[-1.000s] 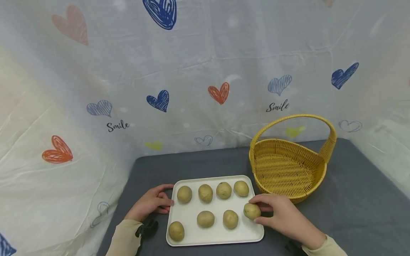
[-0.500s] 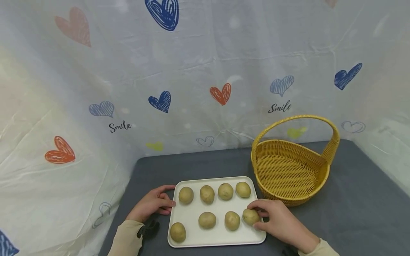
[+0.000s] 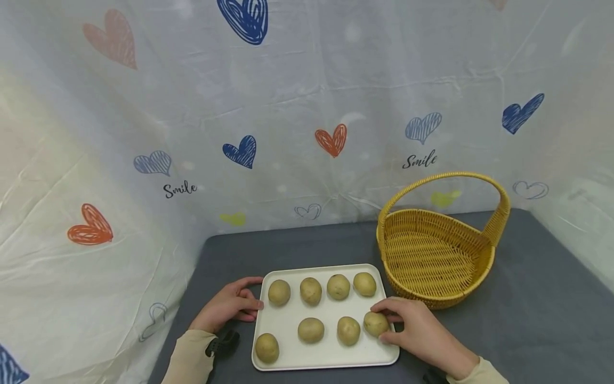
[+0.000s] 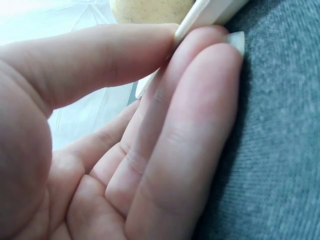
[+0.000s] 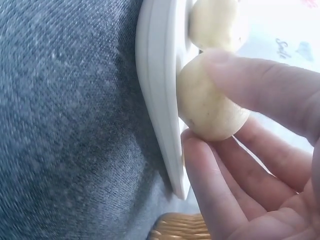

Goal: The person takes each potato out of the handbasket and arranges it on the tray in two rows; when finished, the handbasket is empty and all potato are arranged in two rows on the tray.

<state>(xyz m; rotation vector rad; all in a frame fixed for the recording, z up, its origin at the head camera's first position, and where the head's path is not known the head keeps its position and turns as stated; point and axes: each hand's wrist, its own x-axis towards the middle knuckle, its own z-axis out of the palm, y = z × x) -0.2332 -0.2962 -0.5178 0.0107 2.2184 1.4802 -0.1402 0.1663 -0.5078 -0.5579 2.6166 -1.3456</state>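
My right hand (image 3: 414, 328) pinches a round, yellow-brown potato (image 3: 376, 324) between thumb and fingers at the right side of a white rectangular tray (image 3: 331, 356). In the right wrist view that potato (image 5: 212, 97) sits right at the tray surface, just inside the rim. At the opposite end, my left hand (image 3: 227, 306) holds the tray's left edge. Its thumb lies on the rim (image 4: 192, 20) in the left wrist view, with fingers curled against the outer side. Several more potatoes lie on the tray, including one (image 3: 348, 330) just left of the pinched one.
A yellow wicker basket (image 3: 431, 256) with a tall arched handle stands behind the tray's right corner, with nothing inside it. Dark grey cloth (image 3: 288, 248) covers the table. A pale curtain (image 3: 278, 96) printed with hearts hangs behind and at both sides.
The right hand has brought its potato slightly left and nearer the person, further inside the tray's right rim; over the last half second it stays still. The left hand keeps its place.
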